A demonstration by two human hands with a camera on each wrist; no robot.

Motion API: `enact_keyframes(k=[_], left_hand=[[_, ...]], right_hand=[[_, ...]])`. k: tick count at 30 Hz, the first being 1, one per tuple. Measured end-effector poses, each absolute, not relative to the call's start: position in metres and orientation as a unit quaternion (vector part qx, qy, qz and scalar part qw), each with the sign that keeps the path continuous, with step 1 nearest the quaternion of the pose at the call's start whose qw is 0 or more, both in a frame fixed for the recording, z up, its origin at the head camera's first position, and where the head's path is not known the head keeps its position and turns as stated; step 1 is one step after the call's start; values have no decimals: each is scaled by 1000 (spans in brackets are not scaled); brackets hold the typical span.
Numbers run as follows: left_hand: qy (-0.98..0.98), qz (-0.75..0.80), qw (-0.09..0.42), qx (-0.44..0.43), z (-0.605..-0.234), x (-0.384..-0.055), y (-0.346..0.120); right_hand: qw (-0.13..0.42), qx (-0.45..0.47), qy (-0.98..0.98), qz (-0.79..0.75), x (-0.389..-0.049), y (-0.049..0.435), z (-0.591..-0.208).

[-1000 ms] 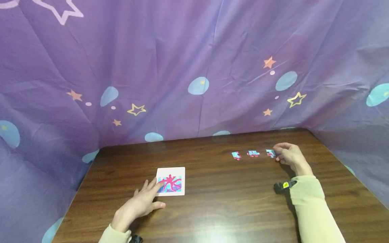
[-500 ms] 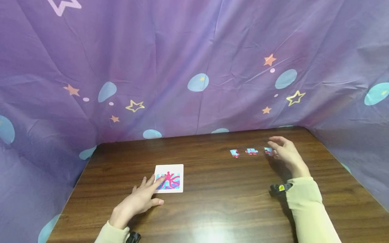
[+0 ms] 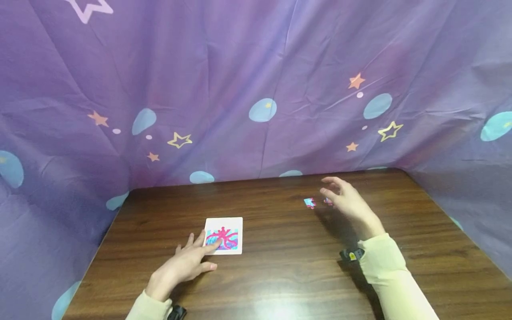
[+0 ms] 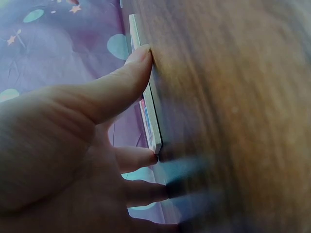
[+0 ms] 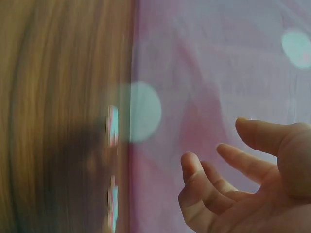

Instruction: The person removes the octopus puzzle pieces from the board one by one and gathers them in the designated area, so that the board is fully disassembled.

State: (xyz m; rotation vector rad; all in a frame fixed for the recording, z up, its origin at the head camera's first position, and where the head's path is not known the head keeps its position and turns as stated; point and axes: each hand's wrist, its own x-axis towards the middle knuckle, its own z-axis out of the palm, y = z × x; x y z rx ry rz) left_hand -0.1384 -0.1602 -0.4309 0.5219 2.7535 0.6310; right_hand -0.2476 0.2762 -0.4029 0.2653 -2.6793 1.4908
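Note:
A small white-bordered puzzle board (image 3: 224,221) lies on the table, its picture a pink octopus on blue. My left hand (image 3: 179,268) rests at its lower left with fingers spread, the index finger lying over the picture. In the left wrist view, the thumb (image 4: 124,85) is close to the board's edge (image 4: 153,121). Farther right, my right hand (image 3: 352,208) hovers over the table with loosely bent fingers and holds nothing. Just left of it lies a blue-and-pink puzzle piece (image 3: 310,203). A second piece (image 3: 328,201) is partly covered by that hand; the third is hidden.
The brown wooden table (image 3: 276,258) reaches back to a purple curtain (image 3: 224,89) with stars and blue ovals. Two puzzle pieces show blurred in the right wrist view, the upper piece (image 5: 113,125) beyond the hand's shadow.
My right hand has moved left from beside the rightmost piece to over the middle one, now covering the rightmost. The left hand has stayed on the board.

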Motion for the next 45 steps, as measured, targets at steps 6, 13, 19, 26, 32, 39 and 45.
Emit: enact_keyframes(k=[6,13,19,26,32,39,45], left_hand=[[950,217,141,176,-433,-133,-162],[947,221,143,185,-431,-135,-159],[949,217,140,179,-429,-134,-159],[950,214,141,177,-429,-136,-158],[949,216,149,176,-428,-137,-157],[949,213,145,179,-428,-138,-158],[951,208,144,181,-430,-138,-157]], right_hand=[[70,159,-904,392,-244,229,-402],[88,243,-902,345,-237,187,-407],[44,318,-899,297,-231,143,-411],[-13,369,-893,256,-225,95,-423],[-42,360,-905,223,-223,69,-425],[-84,344,-900,253,-234,42,-426],[-129,301,-905,271,-237,19,-428]])
